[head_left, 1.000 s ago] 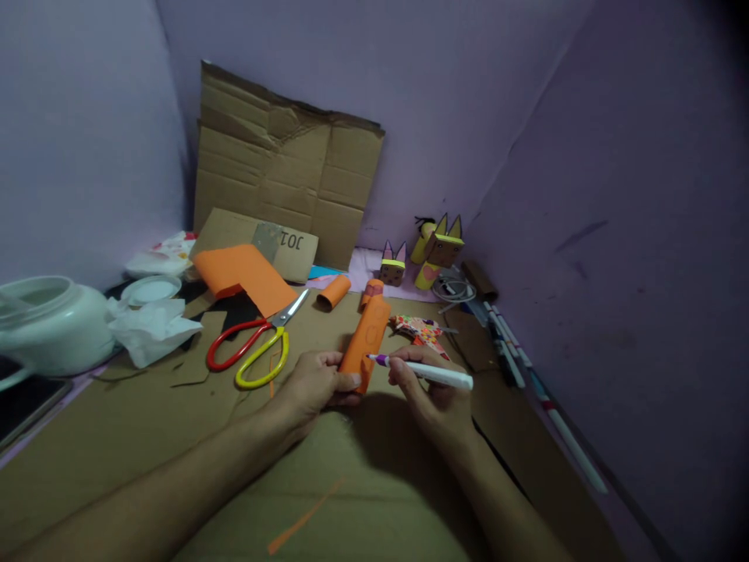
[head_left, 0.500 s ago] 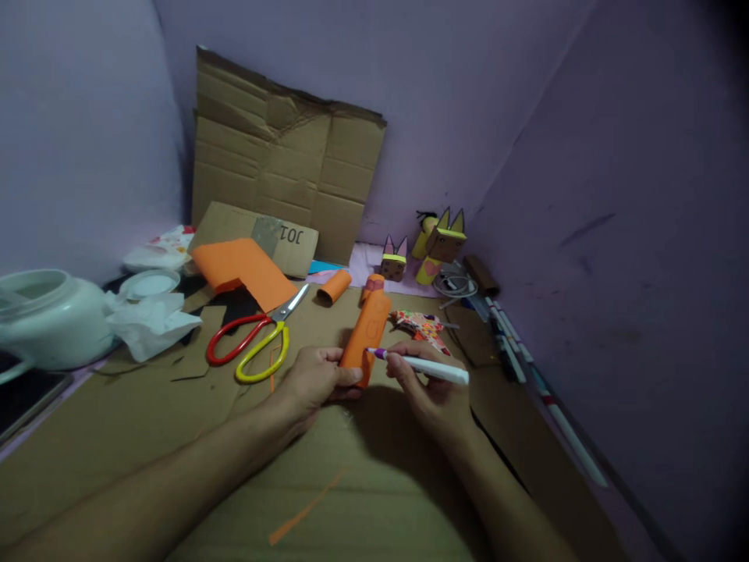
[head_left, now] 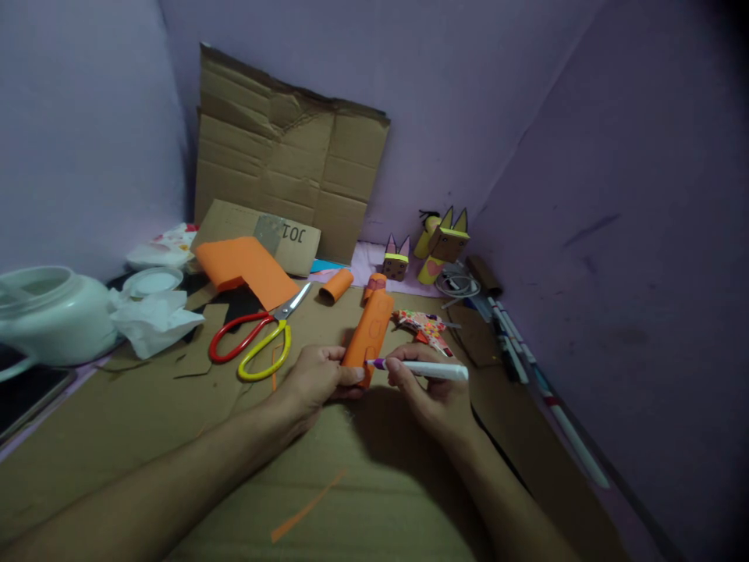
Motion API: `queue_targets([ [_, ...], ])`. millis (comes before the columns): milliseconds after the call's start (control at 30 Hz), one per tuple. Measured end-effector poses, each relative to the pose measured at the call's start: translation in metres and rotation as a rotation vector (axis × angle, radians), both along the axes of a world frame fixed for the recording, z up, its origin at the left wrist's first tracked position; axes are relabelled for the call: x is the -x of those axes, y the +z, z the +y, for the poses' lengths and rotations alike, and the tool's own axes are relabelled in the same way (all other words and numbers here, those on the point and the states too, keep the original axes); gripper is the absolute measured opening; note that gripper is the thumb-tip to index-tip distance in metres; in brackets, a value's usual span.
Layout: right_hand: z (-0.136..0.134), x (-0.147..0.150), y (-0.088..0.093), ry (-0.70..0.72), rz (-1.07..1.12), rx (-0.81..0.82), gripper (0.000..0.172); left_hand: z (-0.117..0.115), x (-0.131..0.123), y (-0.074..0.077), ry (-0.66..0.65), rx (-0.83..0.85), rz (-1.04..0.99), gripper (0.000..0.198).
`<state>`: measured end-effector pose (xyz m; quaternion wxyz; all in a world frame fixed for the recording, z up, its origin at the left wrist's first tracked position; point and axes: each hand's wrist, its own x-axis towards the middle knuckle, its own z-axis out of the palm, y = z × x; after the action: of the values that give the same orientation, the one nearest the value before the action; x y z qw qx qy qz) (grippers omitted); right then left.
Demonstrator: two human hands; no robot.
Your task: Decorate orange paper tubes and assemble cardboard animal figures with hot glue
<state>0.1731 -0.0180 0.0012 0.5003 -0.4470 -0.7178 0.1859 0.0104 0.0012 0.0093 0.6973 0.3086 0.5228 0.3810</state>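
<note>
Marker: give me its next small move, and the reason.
Probably a short stroke of the marker to close the lowest outline on the tube: the tip is at that outline, whose lower edge I cannot make out, and the left hand grips the tube's near end while the right hand holds the marker.

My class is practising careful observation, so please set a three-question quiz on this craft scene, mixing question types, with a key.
1. What colour shows next to the tip of the white marker in the right hand?
A) Green
B) Purple
C) Yellow

2. True or false: the scissors have one red handle and one yellow handle.

3. Fill in the blank: the left hand holds the near end of a tube coloured ______.

Key: 1. B; 2. True; 3. Orange
</note>
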Motion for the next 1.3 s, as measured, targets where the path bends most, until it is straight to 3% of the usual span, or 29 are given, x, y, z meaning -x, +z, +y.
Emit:
queue_targets([
  [1300, 0.0013, -0.0011, -0.0035, -0.033, 0.116, 0.082, 0.016, 0.0005, 0.0000, -0.0014, -0.002, -0.005, -0.004, 0.018],
])
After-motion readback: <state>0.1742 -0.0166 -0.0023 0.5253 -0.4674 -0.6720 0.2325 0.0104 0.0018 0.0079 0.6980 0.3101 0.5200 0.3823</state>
